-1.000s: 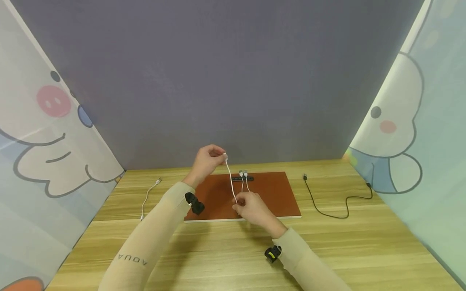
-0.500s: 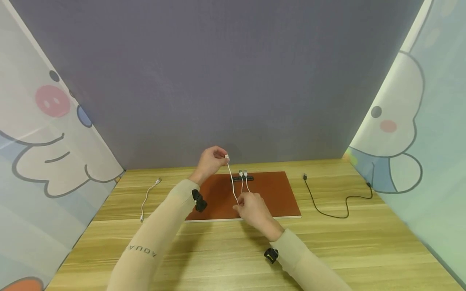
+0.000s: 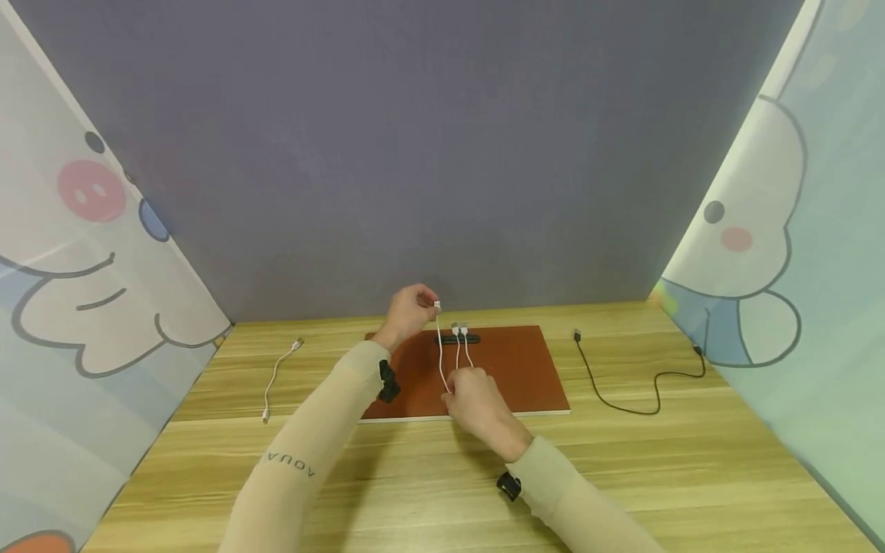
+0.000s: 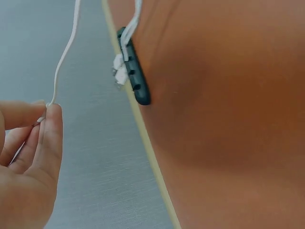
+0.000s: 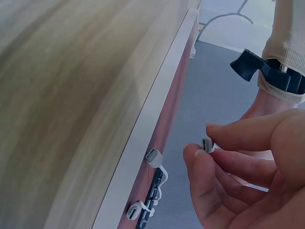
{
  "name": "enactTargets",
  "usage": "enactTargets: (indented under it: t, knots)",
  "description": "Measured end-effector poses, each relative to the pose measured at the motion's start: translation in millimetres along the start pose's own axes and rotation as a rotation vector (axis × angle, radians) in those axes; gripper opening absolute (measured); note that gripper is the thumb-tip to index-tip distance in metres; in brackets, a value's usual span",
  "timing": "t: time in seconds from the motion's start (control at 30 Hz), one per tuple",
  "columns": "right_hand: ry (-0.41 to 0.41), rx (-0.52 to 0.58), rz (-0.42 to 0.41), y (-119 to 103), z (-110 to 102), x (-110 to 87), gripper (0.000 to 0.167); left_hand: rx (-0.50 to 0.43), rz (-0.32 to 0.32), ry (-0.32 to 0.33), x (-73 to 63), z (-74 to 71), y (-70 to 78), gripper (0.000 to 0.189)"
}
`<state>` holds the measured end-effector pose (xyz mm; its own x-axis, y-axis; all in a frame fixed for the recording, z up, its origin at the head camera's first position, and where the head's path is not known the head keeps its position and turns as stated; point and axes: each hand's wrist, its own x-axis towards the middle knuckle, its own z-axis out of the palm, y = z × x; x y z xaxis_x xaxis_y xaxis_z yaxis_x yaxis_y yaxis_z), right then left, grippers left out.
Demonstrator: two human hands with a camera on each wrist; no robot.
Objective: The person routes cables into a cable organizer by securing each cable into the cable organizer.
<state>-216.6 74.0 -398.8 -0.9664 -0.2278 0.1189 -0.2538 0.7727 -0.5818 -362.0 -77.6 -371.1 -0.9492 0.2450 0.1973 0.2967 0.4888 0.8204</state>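
Note:
In the head view a white USB cable runs between my two hands. My left hand pinches it just at its USB-A plug, above the back edge of the brown board. Lower down, over the board's front part, my right hand pinches the other end; its small connector shows between thumb and fingers in the right wrist view. A dark cable clip holder lies along the board's back edge, with two white cables seated in its slots. Several slots nearer its end hold no cable.
The brown board lies on the wooden table. A short white cable lies to the left, a black USB cable to the right. A grey panel stands behind the table. Two connectors, one a white connector, rest at the board's front edge.
My left hand has moved right and slightly down with the plug, coming over the cable clip holder's left end. The cable now hangs with a slight bend. My right hand has barely moved.

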Motion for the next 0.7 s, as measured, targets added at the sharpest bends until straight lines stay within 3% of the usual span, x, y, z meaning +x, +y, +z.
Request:
enactTargets:
  t: [0.2, 0.7]
  knots:
    - [0.015, -0.067, -0.007, 1, 2, 1.3, 0.037, 0.083, -0.007, -0.025, 6.2, 10.4, -2.9, 0.020]
    - [-0.030, -0.115, 0.011, -1, 7, 2.6, 0.038, 0.125, -0.061, -0.032, 15.7, 32.3, -20.8, 0.018]
